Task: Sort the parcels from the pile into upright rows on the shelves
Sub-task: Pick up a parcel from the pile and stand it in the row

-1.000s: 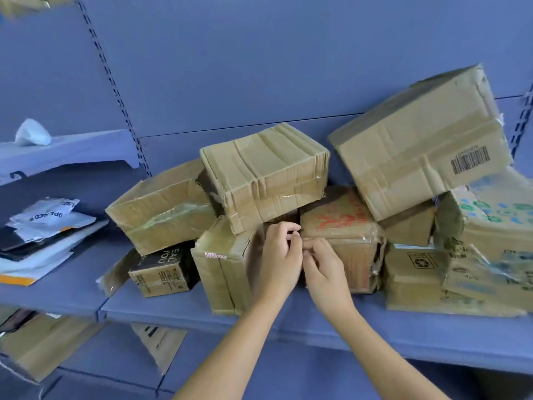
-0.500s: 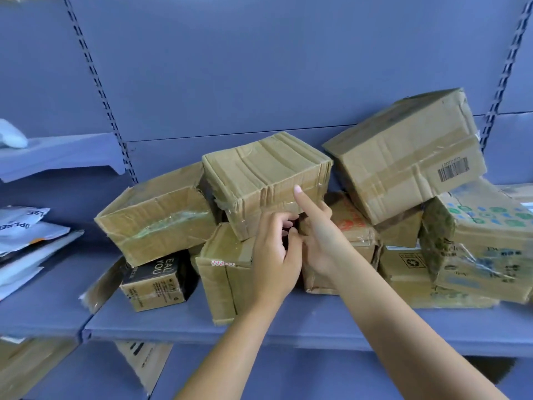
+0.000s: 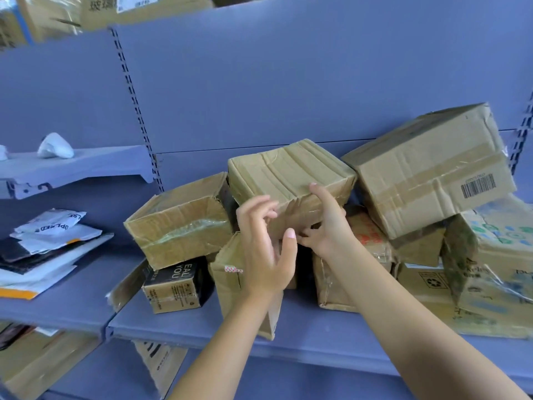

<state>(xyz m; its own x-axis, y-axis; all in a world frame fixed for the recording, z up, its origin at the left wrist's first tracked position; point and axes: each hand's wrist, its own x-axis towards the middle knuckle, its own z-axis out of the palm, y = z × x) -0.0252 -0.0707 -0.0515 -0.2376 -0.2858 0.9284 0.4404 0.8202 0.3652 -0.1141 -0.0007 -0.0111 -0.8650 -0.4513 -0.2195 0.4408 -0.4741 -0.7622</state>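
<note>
A pile of cardboard parcels lies jumbled on the blue shelf (image 3: pixel 317 339). On top in the middle sits a tape-wrapped box (image 3: pixel 288 171), tilted. My right hand (image 3: pixel 326 226) grips its front edge, one finger up on the top face and the others under it. My left hand (image 3: pixel 265 249) hovers just in front of the same box with fingers spread and loosely bent, holding nothing. Below my hands stand a narrow upright box (image 3: pixel 227 275) and a red-printed box (image 3: pixel 366 238).
A crushed box (image 3: pixel 178 223) leans at left over a small black-and-tan box (image 3: pixel 173 287). A large barcoded box (image 3: pixel 429 168) rests on a green-dotted box (image 3: pixel 496 255) at right. Flat mailers (image 3: pixel 43 246) lie on the left shelf. More parcels (image 3: pixel 34 362) fill the shelf below.
My hands have risen from the gap between the lower boxes to the tape-wrapped box. The right hand took hold of its front edge; the left hand opened and spread.
</note>
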